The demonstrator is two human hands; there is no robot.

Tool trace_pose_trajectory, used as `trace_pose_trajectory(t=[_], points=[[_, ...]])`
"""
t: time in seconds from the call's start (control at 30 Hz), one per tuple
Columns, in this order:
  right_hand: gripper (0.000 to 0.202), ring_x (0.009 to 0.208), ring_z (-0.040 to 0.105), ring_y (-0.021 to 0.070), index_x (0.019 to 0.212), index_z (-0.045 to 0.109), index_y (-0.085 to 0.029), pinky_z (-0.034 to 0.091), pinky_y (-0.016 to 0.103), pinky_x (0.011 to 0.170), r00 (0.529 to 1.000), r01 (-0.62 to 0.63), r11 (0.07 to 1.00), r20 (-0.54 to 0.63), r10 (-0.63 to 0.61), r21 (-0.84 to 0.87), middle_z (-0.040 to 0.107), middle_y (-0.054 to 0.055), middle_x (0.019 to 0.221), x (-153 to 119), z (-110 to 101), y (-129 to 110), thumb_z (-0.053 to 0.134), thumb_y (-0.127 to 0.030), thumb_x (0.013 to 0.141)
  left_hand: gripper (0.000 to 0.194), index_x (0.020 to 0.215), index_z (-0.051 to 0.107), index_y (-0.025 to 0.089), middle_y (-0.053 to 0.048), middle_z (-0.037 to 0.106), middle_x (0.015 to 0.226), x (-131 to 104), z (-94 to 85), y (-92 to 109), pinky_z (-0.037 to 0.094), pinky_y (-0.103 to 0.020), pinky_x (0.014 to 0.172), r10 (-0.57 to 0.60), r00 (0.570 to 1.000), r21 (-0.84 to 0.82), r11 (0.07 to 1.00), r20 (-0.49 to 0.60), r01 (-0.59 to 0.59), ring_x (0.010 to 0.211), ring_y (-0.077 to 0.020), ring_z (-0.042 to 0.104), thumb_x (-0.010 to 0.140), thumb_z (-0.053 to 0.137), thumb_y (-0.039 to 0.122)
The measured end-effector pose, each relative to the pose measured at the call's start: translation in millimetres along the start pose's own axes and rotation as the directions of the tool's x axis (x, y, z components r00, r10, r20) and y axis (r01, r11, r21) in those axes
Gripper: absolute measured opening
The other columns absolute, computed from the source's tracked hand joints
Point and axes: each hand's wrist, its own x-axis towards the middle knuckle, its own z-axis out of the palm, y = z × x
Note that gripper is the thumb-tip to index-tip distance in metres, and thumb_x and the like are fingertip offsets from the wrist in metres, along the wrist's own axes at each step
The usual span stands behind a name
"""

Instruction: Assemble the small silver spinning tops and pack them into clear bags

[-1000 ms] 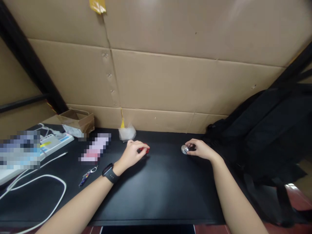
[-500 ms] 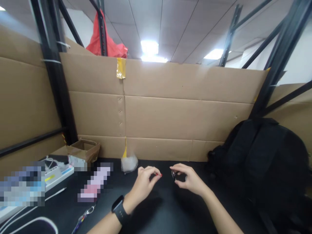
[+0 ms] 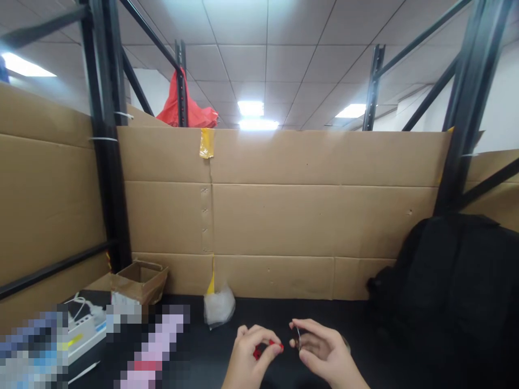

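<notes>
Low in the middle of the head view, my left hand is closed, with a small red item pinched between thumb and fingertips. More red shows inside the curl of its fingers. Just to the right, my right hand grips a thin, shiny, round-edged object between thumb and fingers; what it is cannot be made out. The two hands face each other with a small gap between them, above the black tabletop.
A clear plastic bag lies behind my left hand. Further left are an open cardboard box, a white power strip and a blurred pink item. A black backpack stands at right, before a cardboard wall.
The view has tilted up, so the hands and table appear lower. More red is visible in my left hand, and my right hand's fingers are turned differently around the thin object.
</notes>
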Motion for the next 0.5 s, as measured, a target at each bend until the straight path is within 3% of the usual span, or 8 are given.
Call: trace_pose_trajectory(t=[0.1, 0.23, 0.37, 0.5], points=[[0.052, 0.091, 0.076, 0.0317, 0.118, 0.074, -0.025, 0.058, 0.045, 0.082, 0.993, -0.07, 0.977, -0.081, 0.088, 0.201, 0.073, 0.015, 0.118, -2, 1, -2, 0.088, -0.037, 0.069, 0.02, 0.084, 0.075, 0.027, -0.003, 0.074, 0.085, -3, 7.7, 3, 0.045, -0.033, 0.083, -0.037, 0.999, -0.077, 0.996, -0.027, 0.035, 0.081, -0.0199, 0.065, 0.092, 0.064, 0.042], [0.061, 0.099, 0.074, 0.0321, 0.129, 0.066, -0.024, 0.056, 0.043, 0.082, 0.975, -0.138, 0.935, -0.119, 0.186, 0.328, 0.07, 0.016, 0.123, -6, 14, -24, 0.087, -0.031, 0.072, 0.02, 0.088, 0.072, 0.025, -0.006, 0.069, 0.106, -6, 5.2, 13, 0.046, -0.037, 0.095, -0.028, 0.998, -0.185, 0.983, -0.052, 0.018, 0.105, -0.0231, 0.063, 0.095, 0.06, 0.039], [0.055, 0.103, 0.072, 0.0251, 0.128, 0.064, -0.025, 0.056, 0.035, 0.084, 0.955, -0.267, 0.829, 0.022, 0.295, 0.491, 0.069, 0.013, 0.127, -12, 29, -34, 0.084, -0.025, 0.077, 0.012, 0.091, 0.074, 0.026, -0.007, 0.063, 0.114, -7, 4.3, 21, 0.046, -0.039, 0.101, -0.069, 0.985, -0.192, 0.981, -0.158, 0.037, 0.116, -0.0244, 0.059, 0.092, 0.065, 0.033], [0.047, 0.102, 0.07, 0.0192, 0.124, 0.066, -0.025, 0.054, 0.033, 0.09, 0.949, -0.306, 0.789, 0.105, 0.298, 0.533, 0.068, 0.011, 0.128, -16, 38, -31, 0.081, -0.021, 0.08, 0.01, 0.094, 0.074, 0.027, -0.007, 0.06, 0.117, -11, 6.4, 26, 0.046, -0.041, 0.102, -0.064, 0.98, -0.152, 0.988, -0.188, 0.036, 0.12, -0.0253, 0.057, 0.092, 0.065, 0.029]])
